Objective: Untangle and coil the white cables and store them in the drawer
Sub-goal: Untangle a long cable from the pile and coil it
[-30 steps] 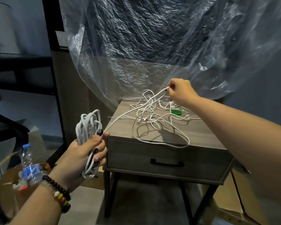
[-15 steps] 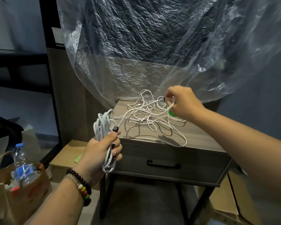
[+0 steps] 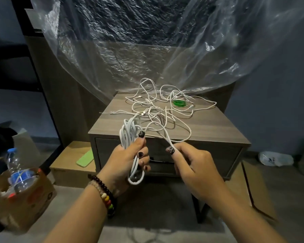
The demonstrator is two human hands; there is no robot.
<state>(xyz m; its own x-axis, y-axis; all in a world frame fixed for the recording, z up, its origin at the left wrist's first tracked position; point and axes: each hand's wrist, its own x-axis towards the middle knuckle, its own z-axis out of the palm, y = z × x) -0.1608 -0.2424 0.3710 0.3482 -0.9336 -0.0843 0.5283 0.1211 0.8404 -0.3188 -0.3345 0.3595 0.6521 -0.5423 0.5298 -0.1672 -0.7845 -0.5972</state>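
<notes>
The left hand [image 3: 125, 162] gripped the coiled white cable [image 3: 130, 137]; the right hand [image 3: 191, 165] pinched its loose strand [image 3: 162, 133] near the closed drawer [image 3: 209, 155].

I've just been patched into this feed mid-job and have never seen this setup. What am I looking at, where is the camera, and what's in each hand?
No machine here: a person works with bare hands, filmed by a wide-angle camera worn on the head, looking forward and down. The left hand grips a coiled bundle of white cable. The right hand pinches the loose strand leading from that bundle. On the nightstand lies a tangle of thin white cables around a small green ring. Its drawer, where the coils go, is closed. Clear plastic sheeting hangs behind.
</notes>
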